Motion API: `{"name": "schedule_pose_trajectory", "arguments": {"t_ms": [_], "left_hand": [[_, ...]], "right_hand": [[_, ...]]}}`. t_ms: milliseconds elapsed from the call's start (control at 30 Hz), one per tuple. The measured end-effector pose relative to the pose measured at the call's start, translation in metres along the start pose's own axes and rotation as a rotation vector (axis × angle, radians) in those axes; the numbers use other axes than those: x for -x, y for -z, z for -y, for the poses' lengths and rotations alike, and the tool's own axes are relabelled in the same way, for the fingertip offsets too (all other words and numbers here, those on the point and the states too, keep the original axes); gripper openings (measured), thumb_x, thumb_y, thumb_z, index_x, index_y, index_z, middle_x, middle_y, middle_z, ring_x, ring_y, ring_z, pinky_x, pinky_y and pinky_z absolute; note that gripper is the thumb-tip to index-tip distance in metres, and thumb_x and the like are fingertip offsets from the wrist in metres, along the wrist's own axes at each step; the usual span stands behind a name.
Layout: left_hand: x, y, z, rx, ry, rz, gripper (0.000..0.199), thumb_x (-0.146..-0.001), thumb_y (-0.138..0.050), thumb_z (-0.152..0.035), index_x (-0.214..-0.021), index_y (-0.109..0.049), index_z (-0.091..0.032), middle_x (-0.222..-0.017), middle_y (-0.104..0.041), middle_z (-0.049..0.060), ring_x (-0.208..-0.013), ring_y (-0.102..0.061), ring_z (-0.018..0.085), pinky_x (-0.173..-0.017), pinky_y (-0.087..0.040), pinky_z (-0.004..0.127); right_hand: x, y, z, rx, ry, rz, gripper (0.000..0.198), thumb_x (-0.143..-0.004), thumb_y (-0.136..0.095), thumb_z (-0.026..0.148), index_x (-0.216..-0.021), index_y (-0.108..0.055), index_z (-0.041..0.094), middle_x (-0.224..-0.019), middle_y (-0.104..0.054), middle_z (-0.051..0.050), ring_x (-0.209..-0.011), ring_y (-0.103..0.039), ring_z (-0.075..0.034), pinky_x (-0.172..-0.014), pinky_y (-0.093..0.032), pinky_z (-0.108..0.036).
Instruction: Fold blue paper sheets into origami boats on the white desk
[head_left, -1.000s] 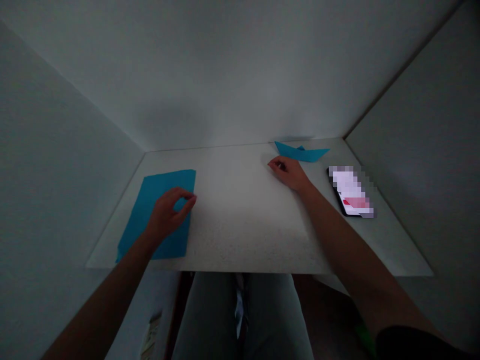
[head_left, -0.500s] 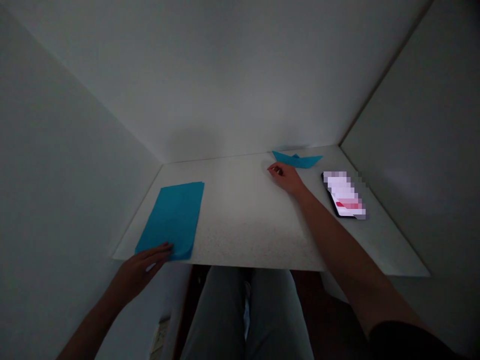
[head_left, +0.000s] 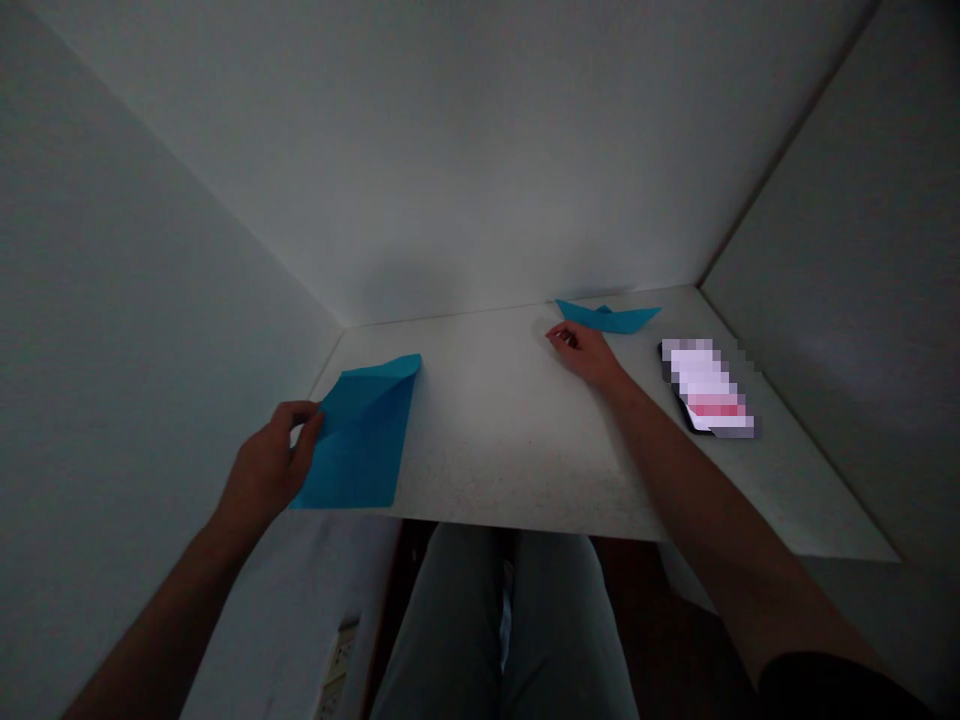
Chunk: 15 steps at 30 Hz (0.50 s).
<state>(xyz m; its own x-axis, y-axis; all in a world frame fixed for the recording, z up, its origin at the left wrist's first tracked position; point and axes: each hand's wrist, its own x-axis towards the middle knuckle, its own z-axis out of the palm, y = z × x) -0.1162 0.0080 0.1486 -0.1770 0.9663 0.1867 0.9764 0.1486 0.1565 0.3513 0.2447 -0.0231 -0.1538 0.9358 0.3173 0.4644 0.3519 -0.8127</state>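
Clearly, the blue paper point(head_left: 356, 460) is held by its left edge, pinched between the thumb and fingers of the left hand point(head_left: 274, 460). It is found at the left end of the white counter point(head_left: 480, 430), reaching the front edge, and a slanting bend is shown across its upper part. By the right hand point(head_left: 583, 352), loosely curled low over the counter, no sheet is grasped; whether anything small is kept in that grip cannot be told. Just behind that hand a blue paper boat point(head_left: 621, 320) is set near the back wall point(head_left: 510, 200), its lower edge partly overlapped by the knuckles. The counter's right half is crossed by the right forearm point(head_left: 690, 480), by which the paper is separated from a lit phone point(head_left: 705, 385), laid face up toward the right wall point(head_left: 862, 330). The phone's screen is blurred. On the left, the space is bounded by the left wall point(head_left: 150, 300); below the front edge, two trousered legs point(head_left: 570, 610) are seen.
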Motion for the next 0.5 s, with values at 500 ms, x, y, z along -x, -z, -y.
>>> {"name": "schedule_pose_trajectory", "arguments": {"t_ms": [500], "left_hand": [[0.008, -0.11, -0.216, 0.083, -0.565, 0.517, 0.033, -0.116, -0.039, -0.032, -0.131, -0.066, -0.021, -0.124, -0.082, 0.015, -0.106, -0.08, 0.032, -0.096, -0.061, 0.048]], "right_hand": [[0.006, 0.002, 0.014, -0.142, 0.066, 0.066, 0.053, -0.099, -0.063, 0.072, -0.113, -0.079, 0.023, -0.095, -0.077, -0.008, -0.076, -0.064, -0.021, -0.074, -0.053, -0.037]]}}
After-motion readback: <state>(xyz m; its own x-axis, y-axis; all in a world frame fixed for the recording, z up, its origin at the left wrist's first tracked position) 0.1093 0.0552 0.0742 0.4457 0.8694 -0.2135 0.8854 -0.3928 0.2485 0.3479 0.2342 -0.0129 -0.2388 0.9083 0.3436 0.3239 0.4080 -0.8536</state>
